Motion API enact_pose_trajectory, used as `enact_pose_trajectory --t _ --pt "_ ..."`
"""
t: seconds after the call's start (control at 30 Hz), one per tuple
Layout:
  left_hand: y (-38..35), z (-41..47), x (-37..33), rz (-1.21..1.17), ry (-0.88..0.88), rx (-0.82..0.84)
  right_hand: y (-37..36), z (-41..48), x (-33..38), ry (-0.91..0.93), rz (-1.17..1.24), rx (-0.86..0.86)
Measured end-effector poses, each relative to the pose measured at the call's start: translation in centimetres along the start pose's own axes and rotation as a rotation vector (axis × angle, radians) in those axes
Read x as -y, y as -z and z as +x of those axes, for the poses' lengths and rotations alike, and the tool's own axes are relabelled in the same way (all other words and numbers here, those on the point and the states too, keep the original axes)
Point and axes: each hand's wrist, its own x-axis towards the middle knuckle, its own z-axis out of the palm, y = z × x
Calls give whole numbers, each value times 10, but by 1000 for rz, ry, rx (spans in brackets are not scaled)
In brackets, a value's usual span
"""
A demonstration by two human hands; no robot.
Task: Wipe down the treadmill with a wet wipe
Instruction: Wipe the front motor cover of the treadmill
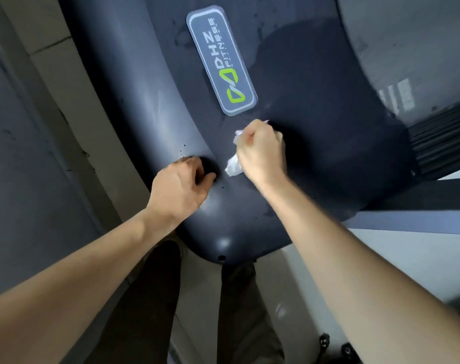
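The treadmill's dark blue-grey motor cover [150,82] fills the upper middle of the view and bears a grey logo badge [221,61] with green lettering. My right hand [261,151] grips a crumpled white wet wipe [233,166] and presses it on the cover just below the badge. A darker, damp-looking patch spreads to the right of that hand. My left hand [181,185] rests on the cover's curved left edge, fingers curled against the surface with nothing held in them.
The grey running belt [407,43] lies at the upper right, with a ribbed black side rail [439,143] below it. A dark grey wall [26,153] and a pale floor strip [74,122] run along the left. My dark trousers [145,298] show at the bottom.
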Motion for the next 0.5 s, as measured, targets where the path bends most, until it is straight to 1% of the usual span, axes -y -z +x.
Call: enact_pose_trajectory --t 0.1,0.13,0.2,0.23,0.33,0.37,0.4,0.43,0.47,0.5 --pt "4 1 1 -29 13 39 -18 -35 7 245 18 232" --pt "5 2 2 -28 16 48 -13 -27 -2 258 38 255" --pt "9 3 7 -12 31 34 7 5 -10 192 57 175" --pt "11 4 10 -8 45 19 20 29 -15 115 47 111" --pt "18 10 20 -25 86 4 53 98 -24 -190 30 -166" --pt "19 12 22 -35 100 7 55 112 -24 -258 12 -225" --pt "21 14 23 -39 109 12 50 114 -17 -287 -14 -252" --pt "21 15 24 -42 118 19 38 105 -4 -271 -43 -257" --pt "20 16 23 -43 120 26 20 89 8 -186 -57 -225" --pt "20 17 24 -48 118 30 1 66 23 -58 -47 -141"
